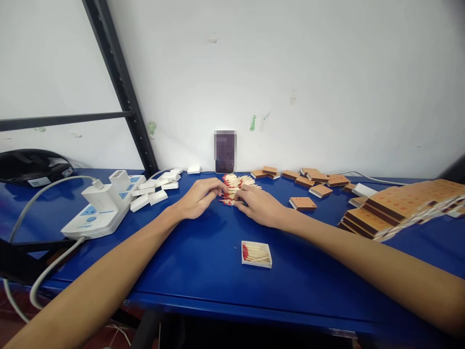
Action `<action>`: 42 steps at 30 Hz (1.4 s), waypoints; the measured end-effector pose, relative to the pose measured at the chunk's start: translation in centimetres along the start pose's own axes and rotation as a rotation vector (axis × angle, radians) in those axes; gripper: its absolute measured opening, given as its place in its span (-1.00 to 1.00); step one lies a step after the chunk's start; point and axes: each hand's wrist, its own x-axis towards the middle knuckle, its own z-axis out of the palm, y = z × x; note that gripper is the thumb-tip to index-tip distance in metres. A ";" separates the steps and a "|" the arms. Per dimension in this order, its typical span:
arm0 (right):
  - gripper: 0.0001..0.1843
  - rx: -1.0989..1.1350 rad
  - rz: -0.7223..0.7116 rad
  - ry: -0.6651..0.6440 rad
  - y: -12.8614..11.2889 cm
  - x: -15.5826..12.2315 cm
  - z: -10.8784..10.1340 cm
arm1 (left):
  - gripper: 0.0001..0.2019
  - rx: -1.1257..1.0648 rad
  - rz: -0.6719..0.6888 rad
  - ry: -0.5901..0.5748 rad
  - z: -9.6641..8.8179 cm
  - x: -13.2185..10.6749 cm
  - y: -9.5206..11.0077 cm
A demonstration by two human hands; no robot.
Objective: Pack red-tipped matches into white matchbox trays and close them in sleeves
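A loose pile of red-tipped matches (235, 181) lies on the blue table towards the wall, between my two hands. My left hand (201, 197) is at the pile's left edge, fingers bent together at the match heads. From the right, my right hand (260, 204) reaches in with thumb and fingers closed around the stick ends of some matches. How many each hand grips is hidden by the fingers. Nearer to me sits a white open matchbox tray (269, 261), partly filled with matches, heads to the left.
White matchbox trays (159, 197) lie in a heap on the left, beside a power strip (105, 225) with chargers and cables. A phone (225, 157) leans on the wall. Orange-brown matchbox sleeves (302, 203) are scattered on the right, near a large stack of sleeves (403, 203).
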 end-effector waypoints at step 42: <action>-0.81 0.216 -0.115 -0.015 0.9 -6.3 -2.1 | -0.82 0.188 0.021 -0.275 2.3 0.5 4.5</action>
